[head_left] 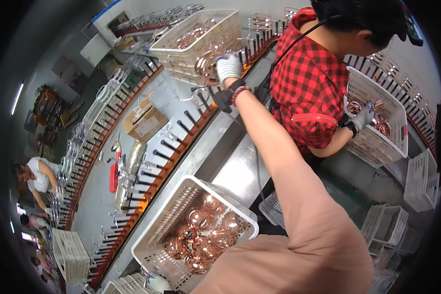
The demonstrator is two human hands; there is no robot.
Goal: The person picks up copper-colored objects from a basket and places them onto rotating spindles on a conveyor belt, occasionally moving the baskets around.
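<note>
My right hand [229,67], in a white ribbed glove with a dark band and beaded bracelet at the wrist, reaches far ahead. Its fingers are closed on a shiny copper-coloured round piece [207,66], which overlaps the front corner of a raised white crate [181,61]. The piece's exact kind does not show. Low in the view, my left hand [159,283], gloved too, is cut off by the lower edge beside a nearer white crate [154,247]; its fingers are mostly hidden. Several copper-coloured round pieces [201,219] lie in that nearer crate.
A curved conveyor with upright black pegs [169,145] runs past both crates. Inside its loop lie a cardboard box [144,120] and a red-handled tool [113,176]. Close on my right, a person in a checked shirt [308,88] reaches into another white crate [377,147].
</note>
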